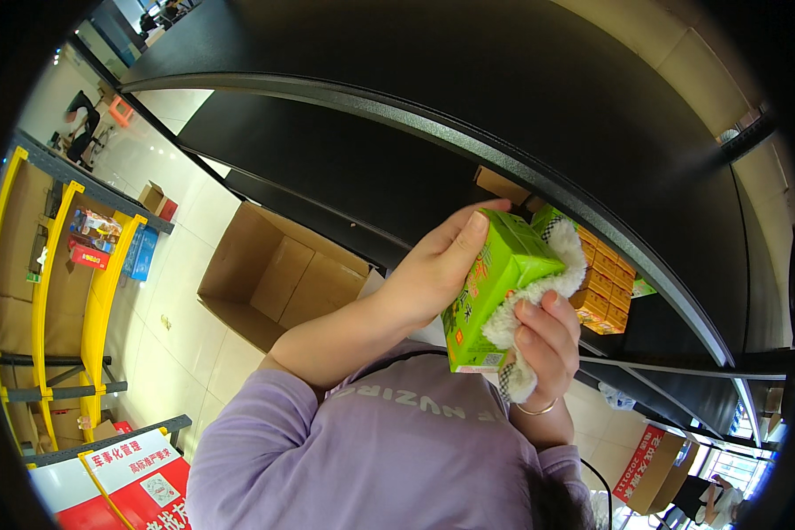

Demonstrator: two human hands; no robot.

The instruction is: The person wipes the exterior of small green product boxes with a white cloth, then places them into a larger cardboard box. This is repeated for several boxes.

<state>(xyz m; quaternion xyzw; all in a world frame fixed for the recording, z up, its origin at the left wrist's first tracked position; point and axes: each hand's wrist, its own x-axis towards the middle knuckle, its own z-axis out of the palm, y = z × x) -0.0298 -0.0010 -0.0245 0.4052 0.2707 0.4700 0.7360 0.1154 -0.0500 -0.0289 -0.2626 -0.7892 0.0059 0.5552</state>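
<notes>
My left hand [447,258] grips the upper end of a green printed carton [483,298], held tilted in front of my chest. My right hand [550,344] is closed on a white fluffy cloth [536,291] with a black-and-white checked edge. The cloth lies against the carton's side and runs up past its corner. Just behind the cloth, part of another green package [546,215] shows; how it is supported is hidden.
Stacked small orange boxes [603,285] stand on a black shelf beyond my right hand. A shelf's metal edge [437,129] curves above both hands. An open cardboard box [285,271] is at the left, near yellow racking [106,318]. Another person [719,500] is at the lower right.
</notes>
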